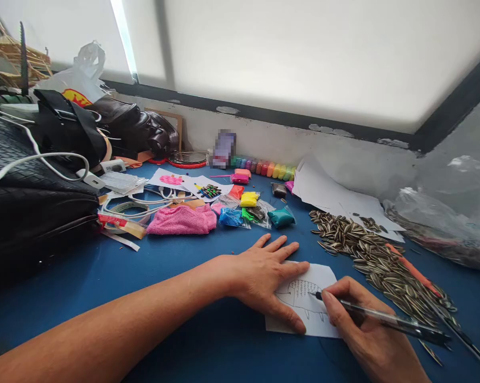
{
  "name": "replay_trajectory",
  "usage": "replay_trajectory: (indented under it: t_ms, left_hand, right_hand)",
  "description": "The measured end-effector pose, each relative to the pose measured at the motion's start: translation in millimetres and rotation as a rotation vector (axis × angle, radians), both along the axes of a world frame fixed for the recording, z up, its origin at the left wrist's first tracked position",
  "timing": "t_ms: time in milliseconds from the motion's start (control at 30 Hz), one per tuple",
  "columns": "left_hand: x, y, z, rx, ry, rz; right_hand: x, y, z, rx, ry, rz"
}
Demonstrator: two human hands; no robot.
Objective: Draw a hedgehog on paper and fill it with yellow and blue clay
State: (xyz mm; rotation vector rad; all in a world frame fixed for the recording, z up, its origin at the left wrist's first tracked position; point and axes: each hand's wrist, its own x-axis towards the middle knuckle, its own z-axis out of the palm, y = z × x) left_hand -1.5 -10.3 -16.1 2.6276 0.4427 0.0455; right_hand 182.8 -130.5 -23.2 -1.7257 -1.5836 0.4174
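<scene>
Pale light fills wide white window panels (288,58) above a deep-blue tabletop (208,361), where a person draws on a small white sheet of paper (317,311) bearing a rounded line drawing (304,291). The left hand (266,274), spread palm down and gripping nothing, rests its thumb and index finger on the sheet. The right hand (367,343) closes around a slim, dark, see-through pen (402,324), its tip at the drawing. Striped sunflower seeds (383,260) lie scattered right of the sheet, an orange-handled tool (413,268) across them. Beyond the sheet sit a teal packet of modelling clay (282,217) and a row of multicoloured tubs (270,168); to its left lies a folded pink cloth (182,221).
</scene>
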Motion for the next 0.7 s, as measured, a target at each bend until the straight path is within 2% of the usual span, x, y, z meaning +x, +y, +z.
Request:
replay_trajectory:
  t_ms: [700]
  left_hand:
    - [-0.1, 0.3, -1.0, -0.005, -0.006, -0.003]
  right_hand:
    - [-1.9, -1.8, -0.3, -0.004, 0.006, -0.041]
